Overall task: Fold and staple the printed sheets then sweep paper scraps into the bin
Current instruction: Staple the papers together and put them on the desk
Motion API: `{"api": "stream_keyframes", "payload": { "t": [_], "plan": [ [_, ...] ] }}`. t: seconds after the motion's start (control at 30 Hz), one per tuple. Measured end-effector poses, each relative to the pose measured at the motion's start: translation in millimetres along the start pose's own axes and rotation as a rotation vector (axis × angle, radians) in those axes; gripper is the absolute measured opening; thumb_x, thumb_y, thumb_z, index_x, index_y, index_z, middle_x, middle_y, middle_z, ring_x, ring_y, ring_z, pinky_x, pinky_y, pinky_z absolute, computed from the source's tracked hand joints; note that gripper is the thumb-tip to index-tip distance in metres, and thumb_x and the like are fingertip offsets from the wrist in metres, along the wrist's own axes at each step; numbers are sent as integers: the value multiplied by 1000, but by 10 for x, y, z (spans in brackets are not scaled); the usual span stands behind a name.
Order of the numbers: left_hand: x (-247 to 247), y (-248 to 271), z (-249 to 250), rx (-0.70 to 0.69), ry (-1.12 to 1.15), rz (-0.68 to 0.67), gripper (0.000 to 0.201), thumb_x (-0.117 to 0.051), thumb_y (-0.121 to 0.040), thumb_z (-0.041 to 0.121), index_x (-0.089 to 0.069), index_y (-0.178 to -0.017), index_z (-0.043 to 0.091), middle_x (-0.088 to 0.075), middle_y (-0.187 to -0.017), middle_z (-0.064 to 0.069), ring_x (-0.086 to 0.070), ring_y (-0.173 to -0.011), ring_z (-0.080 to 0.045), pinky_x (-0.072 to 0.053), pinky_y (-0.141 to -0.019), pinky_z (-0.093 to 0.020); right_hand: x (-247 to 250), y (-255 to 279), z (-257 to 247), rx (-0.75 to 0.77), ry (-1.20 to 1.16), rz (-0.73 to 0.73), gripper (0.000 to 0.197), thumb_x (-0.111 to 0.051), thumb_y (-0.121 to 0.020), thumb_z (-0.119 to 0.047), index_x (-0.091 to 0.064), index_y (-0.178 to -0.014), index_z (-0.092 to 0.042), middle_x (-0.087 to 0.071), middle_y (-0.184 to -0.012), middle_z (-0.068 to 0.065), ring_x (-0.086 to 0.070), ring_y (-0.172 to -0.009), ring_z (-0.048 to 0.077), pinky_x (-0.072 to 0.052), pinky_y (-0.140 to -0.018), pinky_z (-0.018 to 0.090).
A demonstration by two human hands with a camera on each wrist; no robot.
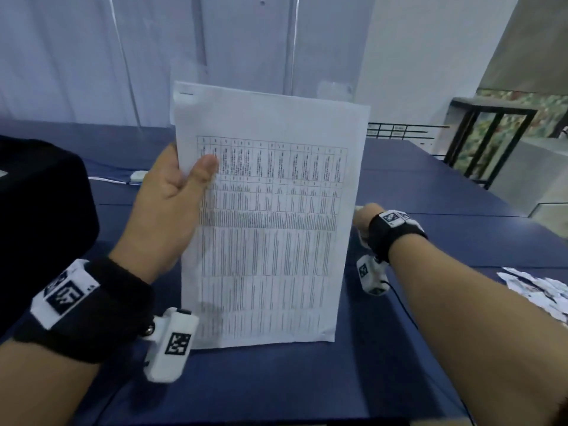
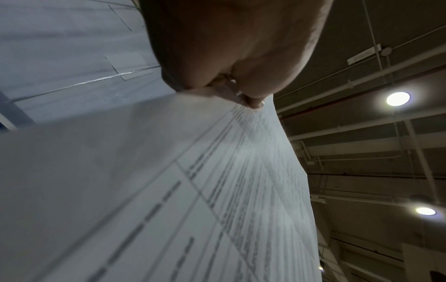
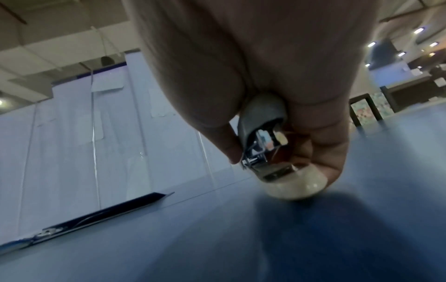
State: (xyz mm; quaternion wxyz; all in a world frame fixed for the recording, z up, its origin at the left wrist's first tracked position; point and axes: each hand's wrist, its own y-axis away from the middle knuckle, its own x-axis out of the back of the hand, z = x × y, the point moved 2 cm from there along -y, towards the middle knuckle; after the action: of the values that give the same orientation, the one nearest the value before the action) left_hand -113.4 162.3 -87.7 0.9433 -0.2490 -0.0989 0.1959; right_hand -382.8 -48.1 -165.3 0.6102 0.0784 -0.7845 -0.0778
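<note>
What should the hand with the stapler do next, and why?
Probably lift the stapler to a top corner of the printed sheets. The right hand already grips it low over the blue table, while the left hand holds the sheets upright by one edge.

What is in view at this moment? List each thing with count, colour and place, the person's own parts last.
printed sheets: one held set, exact number cannot be told, white with black tables, held upright over the table's middle
stapler: one, cream and metal, in the right hand just above the table
paper scraps: one pile, white, on the table's right edge
table: one, dark blue, across the foreground
black object: one, on the left, kind unclear
white cable with small box: one, on the table behind the left hand
left hand: pinches the sheets' left edge
right hand: grips the stapler, right of the sheets
wristbands: two, black, with white tagged cameras
</note>
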Motion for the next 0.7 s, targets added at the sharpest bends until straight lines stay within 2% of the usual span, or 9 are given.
{"api": "stream_keyframes", "payload": {
  "t": [0.07, 0.13, 0.27, 0.37, 0.43, 0.5, 0.57, 0.63, 0.7],
  "plan": [
    [-17, 13, 20, -8, -4, 2, 29, -49, -100, 28, -57, -127, 19, -73, -118, 7, -70, -108, -10, -59, -91, -35, 50, 117, -33, -2, 135, -11, 40, -64, -90, -9, -62, -129, -6, -66, -133, 18, -66, -117, 40, -54, -90, 41],
    [-31, 24, 40, -9, -6, 1, 24, -49, -100, 26, -58, -122, 23, -73, -115, 10, -71, -105, -6, -60, -87, -28, 57, 166, -49, -12, 192, -36, 24, -68, -88, -5, -65, -112, -7, -70, -110, 17, -66, -98, 38, -53, -79, 39],
    [-24, 22, 34, 23, 20, 0, 29, -49, -100, 27, -54, -128, 17, -72, -120, 2, -71, -109, -14, -58, -91, -42, 134, 196, -170, 58, 233, -47, 25, -65, -94, -22, -67, -112, -5, -72, -118, 16, -67, -102, 36, -52, -85, 40],
    [-16, 22, 26, 47, 22, -3, 31, -48, -101, 27, -53, -130, 16, -71, -122, 2, -70, -110, -15, -57, -93, -45, 235, 46, -59, 181, 63, 44, 53, -38, -92, -55, -63, -102, -10, -71, -120, 15, -64, -113, 39, -46, -100, 47],
    [-12, 22, 31, 53, 40, -11, 31, -47, -101, 26, -53, -130, 17, -70, -123, 2, -69, -112, -15, -56, -95, -46, 397, 426, -28, 375, -294, 123, 73, -25, -89, -71, -68, -101, -13, -73, -105, 6, -68, -107, 33, -47, -91, 44],
    [-7, 30, 27, 56, 60, -13, 30, -47, -102, 26, -54, -130, 18, -70, -124, 1, -68, -114, -17, -54, -97, -48, 395, 1027, -12, 487, -859, -4, 81, -31, -94, -77, -73, -118, -13, -77, -103, 1, -73, -80, 13, -53, -76, 36],
    [-19, 47, 5, 82, 78, -20, 31, -47, -102, 28, -53, -131, 18, -70, -124, 1, -68, -114, -19, -53, -98, -48, 311, 1498, -27, 526, -1083, -241, 61, -46, -100, -60, -72, -122, -9, -80, -101, -1, -75, -74, 11, -61, -72, 34],
    [-56, 75, -35, 151, 111, -26, 30, -47, -101, 29, -54, -129, 19, -71, -122, 2, -69, -112, -18, -54, -95, -44, 175, 1662, 11, 568, -971, -184, 28, -60, -103, -30, -74, -120, -12, -82, -109, 1, -79, -94, 21, -64, -86, 47],
    [-81, 82, -133, 303, 124, -39, 29, -50, -100, 29, -56, -126, 19, -73, -116, 5, -71, -109, -16, -56, -92, -39, 61, 1637, 64, 501, -968, -77, 19, -63, -103, -17, -76, -117, -12, -82, -112, 3, -79, -102, 29, -63, -89, 53]
  ]
}}
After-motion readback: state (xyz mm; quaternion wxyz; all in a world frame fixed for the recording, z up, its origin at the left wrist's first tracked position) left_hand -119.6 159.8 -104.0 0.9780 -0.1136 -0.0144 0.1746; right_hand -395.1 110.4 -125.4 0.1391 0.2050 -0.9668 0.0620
